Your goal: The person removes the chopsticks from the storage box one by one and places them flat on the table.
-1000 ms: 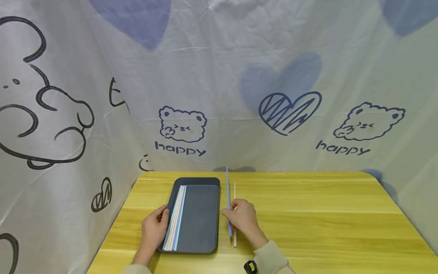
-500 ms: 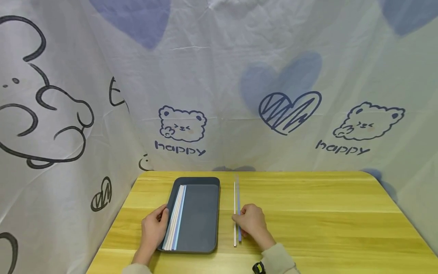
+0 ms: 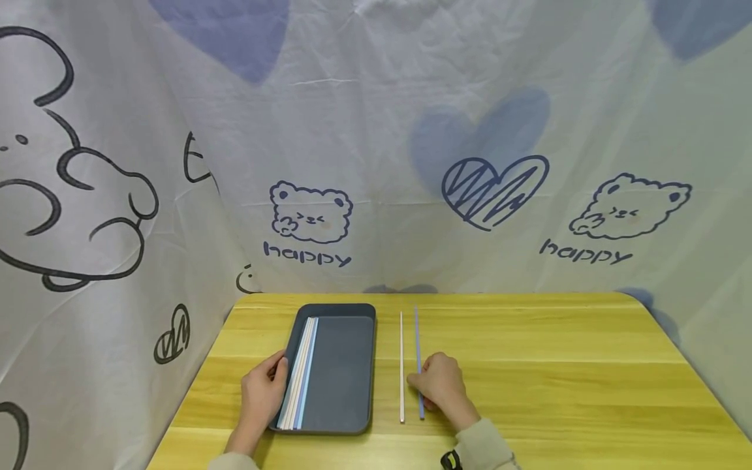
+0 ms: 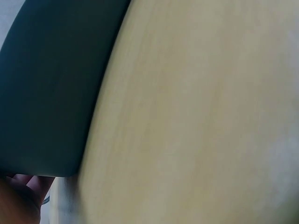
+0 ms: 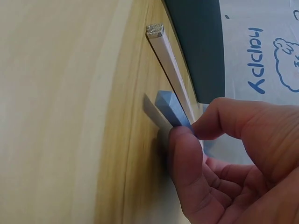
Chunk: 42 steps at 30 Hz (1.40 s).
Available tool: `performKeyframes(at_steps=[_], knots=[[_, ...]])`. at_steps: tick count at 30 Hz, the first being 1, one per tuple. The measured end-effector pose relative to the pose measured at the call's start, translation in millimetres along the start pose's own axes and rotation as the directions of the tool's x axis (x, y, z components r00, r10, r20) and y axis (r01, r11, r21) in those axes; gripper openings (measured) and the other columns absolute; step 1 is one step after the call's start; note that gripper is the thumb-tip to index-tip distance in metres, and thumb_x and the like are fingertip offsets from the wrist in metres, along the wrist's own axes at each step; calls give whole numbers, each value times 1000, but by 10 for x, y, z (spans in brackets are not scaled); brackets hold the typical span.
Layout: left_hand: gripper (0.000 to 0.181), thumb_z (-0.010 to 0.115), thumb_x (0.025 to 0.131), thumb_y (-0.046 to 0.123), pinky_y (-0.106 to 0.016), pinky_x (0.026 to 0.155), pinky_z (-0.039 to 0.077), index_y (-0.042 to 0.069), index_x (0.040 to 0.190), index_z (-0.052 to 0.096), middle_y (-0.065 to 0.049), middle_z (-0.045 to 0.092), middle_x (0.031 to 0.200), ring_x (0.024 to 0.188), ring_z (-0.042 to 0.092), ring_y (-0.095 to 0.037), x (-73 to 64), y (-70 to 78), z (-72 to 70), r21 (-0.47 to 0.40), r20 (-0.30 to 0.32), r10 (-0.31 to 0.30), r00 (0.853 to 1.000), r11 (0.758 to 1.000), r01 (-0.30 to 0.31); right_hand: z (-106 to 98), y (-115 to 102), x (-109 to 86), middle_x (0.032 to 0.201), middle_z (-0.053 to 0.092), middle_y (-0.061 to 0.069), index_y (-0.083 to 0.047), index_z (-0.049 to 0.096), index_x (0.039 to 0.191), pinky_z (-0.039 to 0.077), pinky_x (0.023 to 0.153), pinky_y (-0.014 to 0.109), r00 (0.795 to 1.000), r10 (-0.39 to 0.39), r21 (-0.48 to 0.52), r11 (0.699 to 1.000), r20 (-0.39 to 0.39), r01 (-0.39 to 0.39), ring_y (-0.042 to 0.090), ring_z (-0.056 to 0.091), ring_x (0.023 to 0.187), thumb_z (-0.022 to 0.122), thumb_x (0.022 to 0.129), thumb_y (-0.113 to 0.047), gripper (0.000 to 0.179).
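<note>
Between its thumb and forefinger my right hand (image 3: pixel 442 386) pinches a thin blue stick (image 3: pixel 418 346). The right wrist view shows the square near end of this blue stick (image 5: pixel 169 103) just over its shadow on the wood. A pale pinkish-white stick (image 3: pixel 402 365) lies to its left, roughly parallel. My left hand (image 3: pixel 262 390) grips the left rim of a dark grey tray (image 3: pixel 343 378). Inside, along that left side, lies a row of several white and blue sticks (image 3: pixel 301 375). In the left wrist view, fingers (image 4: pixel 39 184) show at the tray's edge (image 4: pixel 51 93).
Everything stands on a yellow wood-grain table (image 3: pixel 546 372). A pale cloth (image 3: pixel 382 130) printed with hearts and bears hangs behind it and along the left side. A black band (image 3: pixel 451 459) shows by the right sleeve (image 3: pixel 484 444).
My right hand has carried the blue stick rightward, from the left of the white stick, across it, to its right side. My left hand stays on the tray.
</note>
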<state>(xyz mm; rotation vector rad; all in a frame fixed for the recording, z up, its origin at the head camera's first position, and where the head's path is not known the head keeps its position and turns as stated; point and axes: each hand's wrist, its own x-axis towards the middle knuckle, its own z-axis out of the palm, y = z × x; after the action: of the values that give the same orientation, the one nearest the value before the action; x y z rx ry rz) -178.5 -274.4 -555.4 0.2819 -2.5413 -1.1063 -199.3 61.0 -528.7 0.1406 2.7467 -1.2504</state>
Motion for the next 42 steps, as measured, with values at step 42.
performKeyframes(at_steps=[42], knots=[[33, 63, 106, 16, -27, 74, 59, -1, 133, 72, -22, 78, 112, 95, 75, -30, 14, -61, 19, -6, -9, 4, 1000, 1000, -4, 22, 3, 16, 40, 53, -2, -12, 53, 52, 40, 35, 20, 999, 32, -47, 998, -26, -33, 7, 48, 30, 76, 83, -6, 39]])
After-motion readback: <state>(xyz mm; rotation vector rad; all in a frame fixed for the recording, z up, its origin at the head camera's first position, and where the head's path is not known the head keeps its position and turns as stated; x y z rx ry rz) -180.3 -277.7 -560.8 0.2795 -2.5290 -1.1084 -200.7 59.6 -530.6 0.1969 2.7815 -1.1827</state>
